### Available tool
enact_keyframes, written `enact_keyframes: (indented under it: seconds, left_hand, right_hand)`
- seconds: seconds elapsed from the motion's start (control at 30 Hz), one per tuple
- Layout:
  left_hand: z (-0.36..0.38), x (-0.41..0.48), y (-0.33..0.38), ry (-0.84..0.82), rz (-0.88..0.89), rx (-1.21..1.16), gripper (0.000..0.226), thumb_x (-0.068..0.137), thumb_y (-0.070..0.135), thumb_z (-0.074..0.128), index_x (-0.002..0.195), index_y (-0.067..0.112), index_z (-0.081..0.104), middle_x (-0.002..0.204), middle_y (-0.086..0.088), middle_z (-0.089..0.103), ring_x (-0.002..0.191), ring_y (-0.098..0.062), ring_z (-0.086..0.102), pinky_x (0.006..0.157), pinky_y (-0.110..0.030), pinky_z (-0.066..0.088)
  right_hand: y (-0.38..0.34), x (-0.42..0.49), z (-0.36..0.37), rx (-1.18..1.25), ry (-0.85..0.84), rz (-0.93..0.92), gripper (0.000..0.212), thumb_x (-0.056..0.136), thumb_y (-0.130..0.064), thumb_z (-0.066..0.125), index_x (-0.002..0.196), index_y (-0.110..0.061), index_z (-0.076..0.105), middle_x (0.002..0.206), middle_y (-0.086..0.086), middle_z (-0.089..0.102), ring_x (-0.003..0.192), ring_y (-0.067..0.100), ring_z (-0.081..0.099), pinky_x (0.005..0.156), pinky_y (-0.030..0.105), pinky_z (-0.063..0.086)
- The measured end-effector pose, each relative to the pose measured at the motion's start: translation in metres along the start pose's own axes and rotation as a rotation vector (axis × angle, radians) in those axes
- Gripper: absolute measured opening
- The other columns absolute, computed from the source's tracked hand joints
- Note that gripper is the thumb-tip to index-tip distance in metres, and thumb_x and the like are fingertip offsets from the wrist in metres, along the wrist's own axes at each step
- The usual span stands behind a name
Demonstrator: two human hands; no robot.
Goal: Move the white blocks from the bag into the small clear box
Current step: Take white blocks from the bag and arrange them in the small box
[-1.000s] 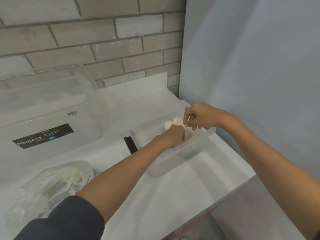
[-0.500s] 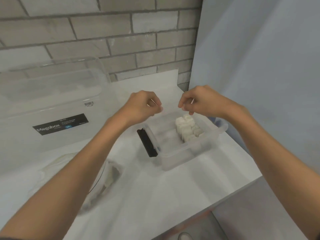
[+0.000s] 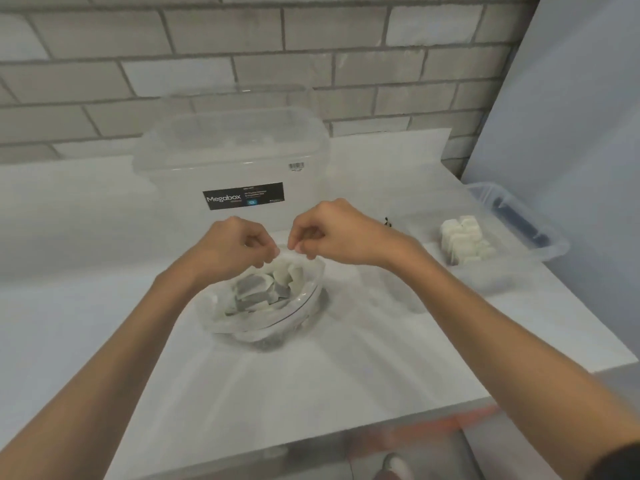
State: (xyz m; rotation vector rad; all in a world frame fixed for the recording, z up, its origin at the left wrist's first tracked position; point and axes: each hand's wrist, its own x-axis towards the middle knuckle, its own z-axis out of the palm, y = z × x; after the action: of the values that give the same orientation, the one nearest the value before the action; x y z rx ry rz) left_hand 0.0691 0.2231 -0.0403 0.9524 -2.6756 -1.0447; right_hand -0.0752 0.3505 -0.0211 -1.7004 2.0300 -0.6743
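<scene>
Your left hand hangs over the near-left part of the bag's mouth, its fingers curled in tight. The thumb and fingertips meet at the bag's upper rim, and they look pinched on that thin plastic edge, though the film is too clear and the frame too blurred to be sure of the contact.

The bag sits on the white table right below both your hands, its mouth gaping upward. Inside lie the white blocks in the bag, a loose heap, some faces shaded grey.

Behind the bag, against the brick wall, stands a large clear lidded tub with a black "Megabox" label on its front.

Your right hand is just beside your left, a small gap between them. Its fingers are folded too, thumb and forefinger closed narrowly at the same far rim of the bag, seemingly nipping the plastic.

Well off to the right, near the table's right edge, sits the small clear box. A cluster of white blocks in the box is stacked neatly in its middle, and a dark blue object lies along its far side.
</scene>
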Motion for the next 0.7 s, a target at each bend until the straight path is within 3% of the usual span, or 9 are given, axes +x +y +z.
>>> enact_keyframes:
  seconds: [0.1,0.2,0.3,0.4,0.5,0.7]
  left_hand:
    - [0.001,-0.008,-0.029,-0.037,-0.04,0.074,0.012,0.082,0.01,0.065,0.082,0.018,0.073,0.081,-0.003,0.073,0.08,-0.018,0.069,0.071,-0.03,0.053]
    - [0.013,-0.007,-0.059,-0.066,-0.081,0.153,0.014,0.082,0.012,0.068,0.094,0.018,0.069,0.098,-0.003,0.072,0.089,-0.019,0.066,0.071,-0.026,0.051]
    - [0.028,-0.005,-0.081,-0.094,-0.121,0.305,0.057,0.079,0.033,0.076,0.128,0.012,0.055,0.124,-0.004,0.06,0.106,-0.023,0.059,0.088,-0.031,0.048]
    - [0.035,-0.004,-0.092,-0.026,-0.091,0.352,0.08,0.078,0.04,0.076,0.141,0.009,0.038,0.137,-0.009,0.047,0.123,-0.027,0.048,0.098,-0.04,0.045]
    - [0.033,-0.002,-0.096,0.043,-0.044,0.377,0.092,0.077,0.038,0.076,0.148,0.009,0.025,0.145,-0.01,0.035,0.135,-0.026,0.035,0.103,-0.042,0.042]
    - [0.033,0.002,-0.104,-0.067,-0.078,0.382,0.092,0.079,0.033,0.074,0.149,0.007,0.02,0.147,-0.012,0.028,0.135,-0.028,0.033,0.105,-0.041,0.041]
  right_hand:
    - [-0.007,0.017,0.038,0.017,-0.075,0.011,0.02,0.086,-0.003,0.058,0.096,-0.011,0.073,0.077,-0.006,0.069,0.081,0.012,0.067,0.067,0.009,0.048]
    - [0.003,0.036,0.07,-0.133,-0.175,0.08,0.035,0.086,-0.003,0.056,0.117,-0.016,0.066,0.115,0.005,0.064,0.105,0.018,0.06,0.085,0.023,0.048]
    - [0.021,0.05,0.091,-0.322,-0.238,0.176,0.055,0.088,-0.017,0.059,0.14,-0.02,0.042,0.138,0.008,0.047,0.128,0.025,0.043,0.101,0.035,0.041]
    - [0.025,0.056,0.101,-0.35,-0.192,0.21,0.067,0.089,-0.029,0.06,0.147,-0.024,0.027,0.146,0.01,0.033,0.136,0.03,0.034,0.107,0.044,0.037]
    - [0.019,0.062,0.101,-0.394,-0.132,0.193,0.074,0.089,-0.027,0.061,0.149,-0.024,0.018,0.152,0.012,0.024,0.137,0.034,0.03,0.108,0.047,0.035]
    - [0.017,0.064,0.109,-0.375,-0.173,0.216,0.085,0.085,-0.018,0.069,0.151,-0.024,0.016,0.156,0.009,0.022,0.142,0.028,0.025,0.112,0.042,0.031]
